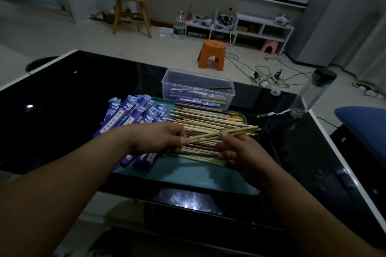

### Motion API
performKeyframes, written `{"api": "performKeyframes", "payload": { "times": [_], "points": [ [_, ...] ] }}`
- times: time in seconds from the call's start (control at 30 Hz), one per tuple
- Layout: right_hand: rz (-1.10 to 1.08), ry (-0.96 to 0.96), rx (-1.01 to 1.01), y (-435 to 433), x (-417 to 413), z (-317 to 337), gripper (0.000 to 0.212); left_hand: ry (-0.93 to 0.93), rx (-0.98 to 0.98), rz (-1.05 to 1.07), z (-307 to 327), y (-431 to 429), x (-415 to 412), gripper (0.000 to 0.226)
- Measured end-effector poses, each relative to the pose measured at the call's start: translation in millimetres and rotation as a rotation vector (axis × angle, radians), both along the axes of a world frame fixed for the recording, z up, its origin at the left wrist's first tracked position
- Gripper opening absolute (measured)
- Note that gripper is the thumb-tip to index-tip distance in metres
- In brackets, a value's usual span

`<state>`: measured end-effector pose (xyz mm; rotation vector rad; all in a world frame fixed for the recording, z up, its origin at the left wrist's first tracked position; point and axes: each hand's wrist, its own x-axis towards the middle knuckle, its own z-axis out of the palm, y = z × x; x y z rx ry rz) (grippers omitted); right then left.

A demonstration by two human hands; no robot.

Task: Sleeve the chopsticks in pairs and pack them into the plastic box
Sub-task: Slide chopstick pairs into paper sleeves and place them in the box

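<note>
The person's left hand [165, 137] pinches one end of a few pale chopsticks [204, 136]. The right hand [236, 152] holds the same sticks farther along, with its thumb on top. The sticks reach from one hand to the other, and their far ends poke out past the right hand. Both hands are just above the big pile of chopsticks [200, 115] on the teal tray [188, 175]. The purple paper sleeves [129, 112] lie in a heap on the left side of the tray, partly under the left wrist. The clear plastic box [167, 81] sits at the far edge of the tray, away from the hands. There are sleeved chopsticks [194, 98] inside it. The tray rests on a shiny black table [83, 89].
</note>
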<state>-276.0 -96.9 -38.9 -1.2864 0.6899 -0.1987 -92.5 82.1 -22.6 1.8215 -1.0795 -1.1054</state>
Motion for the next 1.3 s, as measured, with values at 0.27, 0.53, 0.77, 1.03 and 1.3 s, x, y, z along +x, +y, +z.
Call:
{"api": "performKeyframes", "payload": {
  "times": [0.27, 0.53, 0.77, 1.03, 1.3],
  "points": [
    [-0.151, -0.081, 0.112, 8, 6, -2, 0.018, -0.16, 0.073, -0.029, 1, -1, -6, 0.029],
    [-0.121, -0.092, 0.157, 6, 7, -1, 0.023, -0.174, 0.094, 0.034, -3, -2, -7, 0.031],
    [-0.229, -0.302, -0.204, 2, 0, 25, 0.022, -0.081, -0.083, 0.48, -4, -13, -6, 0.025],
    [0.249, 0.045, -1.231, 27, 5, 4, 0.077, 0.451, -0.122, 0.291, 8, -23, -55, 0.028],
    [0.302, 0.071, -1.194, 30, 9, -5, 0.085, 0.41, -0.07, 0.226, -3, -22, -63, 0.025]
  ]
}}
